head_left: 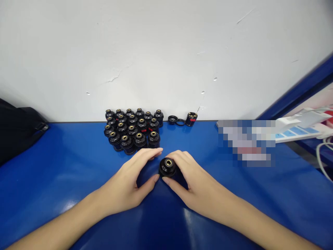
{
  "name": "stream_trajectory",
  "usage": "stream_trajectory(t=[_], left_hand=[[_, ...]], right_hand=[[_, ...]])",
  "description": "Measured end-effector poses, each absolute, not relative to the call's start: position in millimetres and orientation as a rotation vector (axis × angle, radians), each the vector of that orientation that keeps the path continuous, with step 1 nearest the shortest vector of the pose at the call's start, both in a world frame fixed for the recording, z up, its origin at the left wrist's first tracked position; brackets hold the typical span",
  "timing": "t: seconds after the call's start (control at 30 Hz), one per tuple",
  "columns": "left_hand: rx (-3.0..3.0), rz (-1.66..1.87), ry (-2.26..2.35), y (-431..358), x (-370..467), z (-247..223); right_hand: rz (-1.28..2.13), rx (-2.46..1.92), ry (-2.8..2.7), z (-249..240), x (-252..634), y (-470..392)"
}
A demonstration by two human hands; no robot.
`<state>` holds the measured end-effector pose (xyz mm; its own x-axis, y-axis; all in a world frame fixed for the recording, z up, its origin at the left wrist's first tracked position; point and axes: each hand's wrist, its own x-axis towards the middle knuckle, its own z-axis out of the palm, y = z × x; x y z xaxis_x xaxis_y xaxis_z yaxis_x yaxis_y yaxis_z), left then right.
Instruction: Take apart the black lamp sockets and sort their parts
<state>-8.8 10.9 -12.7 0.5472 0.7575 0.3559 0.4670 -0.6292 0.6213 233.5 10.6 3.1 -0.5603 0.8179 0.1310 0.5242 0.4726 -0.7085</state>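
A black lamp socket-like part (167, 168) with a brass-ringed hole on top stands between my hands. My right hand (186, 173) grips it from the right, thumb in front and fingers behind. On its left side my left hand (139, 175) is curved with thumb and fingers apart; the thumb tip is close to the part, and nothing is held in it. Several similar black parts (141, 140) stand grouped behind my left hand, a few showing red bits. The undersides of the fingers are partly hidden.
Near the wall on the blue table (78, 166) lie a black cap (172, 120) and a black ring (180, 122), beside an open black part (191, 119). A black bag (19, 128) is at far left; a white power strip (296, 132) and a blurred object are at right.
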Motion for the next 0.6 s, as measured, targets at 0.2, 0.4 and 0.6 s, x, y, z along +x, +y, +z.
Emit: stream_trajectory(t=[0.2, 0.4, 0.6], left_hand=[[2.332, 0.853, 0.911, 11.6, -8.2, -10.7], [2.310, 0.889, 0.875, 13.1, -7.1, -12.8], [2.304, 0.826, 0.847, 13.0, -7.9, -11.6]], right_hand=[[0.861, -1.028, -2.284, 0.3, 236.8, 13.7], [0.853, -1.037, -2.346, 4.3, 238.2, 14.3], [0.881, -0.991, -2.449, 2.8, 244.8, 13.6]])
